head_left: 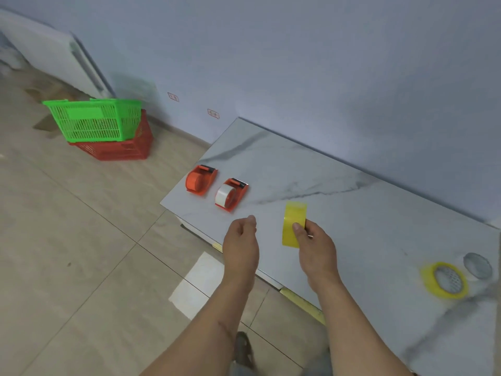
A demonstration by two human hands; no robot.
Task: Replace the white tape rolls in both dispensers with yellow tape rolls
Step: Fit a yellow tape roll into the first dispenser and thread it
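Two orange tape dispensers stand near the left corner of the marble table [352, 213]. The left dispenser [201, 179] holds no roll; the right dispenser [232, 194] carries a white tape roll [224, 195]. My right hand [314, 242] grips a yellow tape roll [293, 225] upright above the table, right of the dispensers. My left hand [241, 240] hovers beside it, fingers loosely curled, holding nothing. A second yellow tape roll [444, 279] lies flat at the table's right side, next to a clear whitish roll [477, 265].
A green basket [93, 119] is stacked on a red basket [119, 147] on the tiled floor by the wall at left. The table's front edge runs diagonally under my forearms. A white door [54, 58] stands far left.
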